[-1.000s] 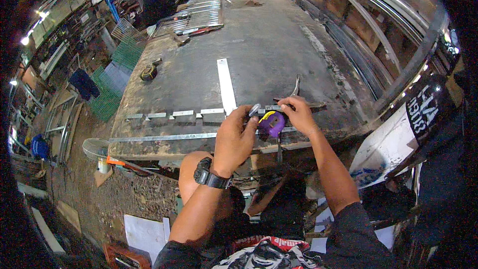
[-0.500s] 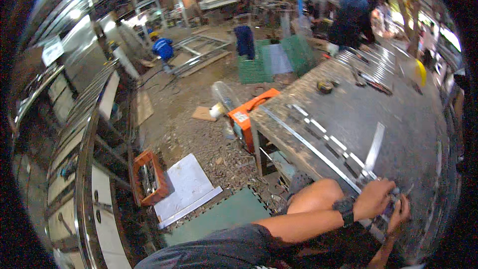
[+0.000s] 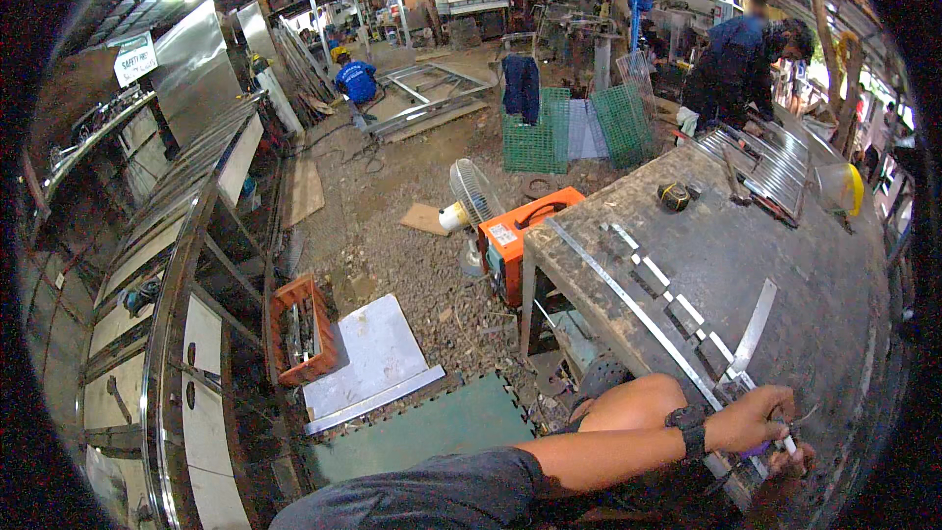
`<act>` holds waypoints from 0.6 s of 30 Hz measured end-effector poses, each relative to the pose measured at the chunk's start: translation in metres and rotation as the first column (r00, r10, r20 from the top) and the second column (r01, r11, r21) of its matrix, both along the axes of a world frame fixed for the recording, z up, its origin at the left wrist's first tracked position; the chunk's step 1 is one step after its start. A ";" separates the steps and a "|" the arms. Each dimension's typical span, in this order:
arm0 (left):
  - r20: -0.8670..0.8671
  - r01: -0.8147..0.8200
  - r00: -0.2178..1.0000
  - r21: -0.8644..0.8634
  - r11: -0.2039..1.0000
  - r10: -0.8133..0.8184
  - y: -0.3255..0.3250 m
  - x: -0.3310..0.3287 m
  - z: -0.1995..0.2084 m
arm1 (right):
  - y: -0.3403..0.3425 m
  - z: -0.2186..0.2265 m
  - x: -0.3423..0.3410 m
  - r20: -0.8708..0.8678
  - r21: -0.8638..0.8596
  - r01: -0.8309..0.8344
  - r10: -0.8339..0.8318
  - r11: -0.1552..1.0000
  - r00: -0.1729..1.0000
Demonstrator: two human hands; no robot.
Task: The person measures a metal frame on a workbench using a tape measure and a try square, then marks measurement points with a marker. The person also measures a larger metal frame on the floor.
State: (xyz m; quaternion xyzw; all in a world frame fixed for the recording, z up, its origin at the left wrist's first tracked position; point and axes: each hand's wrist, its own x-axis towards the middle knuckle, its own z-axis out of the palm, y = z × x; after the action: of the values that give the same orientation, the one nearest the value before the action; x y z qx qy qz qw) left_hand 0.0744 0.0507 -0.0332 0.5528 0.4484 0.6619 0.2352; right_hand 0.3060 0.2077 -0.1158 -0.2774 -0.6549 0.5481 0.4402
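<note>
My left hand [image 3: 751, 417], with a black watch [image 3: 689, 430] on its wrist, is closed at the table's near edge, fingertips bent down; what they pinch is hidden. Just below it, my right hand [image 3: 791, 459] is partly hidden, its fingers curled at the lower end of a short white piece [image 3: 789, 444]. Something purple [image 3: 756, 450] shows between the hands. Beside my left hand lies a flat metal ruler-like blade [image 3: 754, 327]. A long metal strip [image 3: 628, 303] runs along the table edge, and a broken row of short white pieces [image 3: 690, 310] lies parallel to it.
The dark worktable [image 3: 805, 265] carries a tape measure [image 3: 675, 196], a metal grille [image 3: 760, 169] and a yellow-rimmed face shield [image 3: 842, 189]. Left of it stand an orange machine [image 3: 510, 250] and a fan [image 3: 474, 194]. A co-worker [image 3: 731, 64] bends at the far end; another person [image 3: 355, 81] crouches farther left.
The whole view has shifted, so the scene sits farther right and lower. Both hands stay close together at the table's near edge; the short white piece now shows more plainly between them.
</note>
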 end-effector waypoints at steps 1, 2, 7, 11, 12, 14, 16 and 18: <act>-0.013 0.067 0.998 0.008 0.998 -0.067 -0.001 0.001 -0.001 | -0.002 -0.002 0.005 -0.001 -0.027 0.125 -0.125 0.992 0.992; -0.020 0.113 0.993 -0.013 0.994 -0.113 -0.002 0.004 -0.002 | -0.004 -0.002 0.007 0.026 -0.040 0.193 -0.192 0.980 0.981; -0.363 0.070 0.926 -0.106 0.992 -0.104 -0.004 0.012 -0.012 | -0.019 0.001 -0.004 0.080 -0.060 0.207 -0.202 0.976 0.976; -0.364 0.074 0.926 -0.070 0.995 -0.094 -0.011 0.010 -0.009 | -0.027 0.006 -0.010 0.085 -0.065 0.185 -0.179 0.981 0.980; -0.369 0.089 0.922 -0.095 0.991 -0.118 -0.013 0.010 -0.007 | -0.028 0.007 -0.010 0.083 -0.063 0.180 -0.175 0.982 0.981; -0.378 0.105 0.914 -0.125 0.987 -0.145 -0.016 0.010 -0.001 | -0.030 0.009 -0.009 0.082 -0.066 0.180 -0.174 0.982 0.981; -0.385 0.107 0.911 -0.131 0.986 -0.150 -0.017 0.011 0.004 | -0.031 0.011 -0.009 0.082 -0.066 0.183 -0.177 0.981 0.981; -0.382 0.124 0.910 -0.124 0.984 -0.163 -0.018 0.011 0.005 | -0.032 0.013 -0.010 0.077 -0.070 0.186 -0.180 0.980 0.981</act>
State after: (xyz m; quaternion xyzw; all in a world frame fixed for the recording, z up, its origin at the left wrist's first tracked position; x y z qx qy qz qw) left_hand 0.0858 0.0326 -0.0278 0.6930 0.4759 0.4967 0.2158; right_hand 0.2955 0.1757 -0.1024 -0.3724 -0.6202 0.5198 0.4544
